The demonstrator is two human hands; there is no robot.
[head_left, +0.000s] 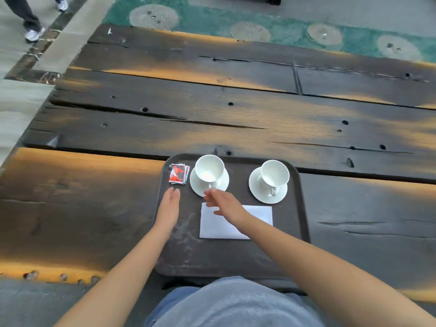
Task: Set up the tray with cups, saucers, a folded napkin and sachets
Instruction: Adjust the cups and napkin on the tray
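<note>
A dark brown tray [236,256] lies on the wooden table in front of me. Two white cups stand on white saucers at its far side: the left cup [209,168] on its saucer [195,182], the right cup [274,173] on its saucer [256,187]. A small stack of red and white sachets [179,173] sits in the far left corner. A folded white napkin [217,227] lies in the middle. My left hand [168,207] rests flat on the tray just below the sachets. My right hand [224,202] hovers over the napkin, fingers spread, fingertips at the left saucer's near rim.
The table [212,114] is made of dark, weathered planks with gaps and holes. Beyond its far edge lies a green patterned carpet [283,31]. A person's legs and white shoes [34,34] show at the top left on the floor.
</note>
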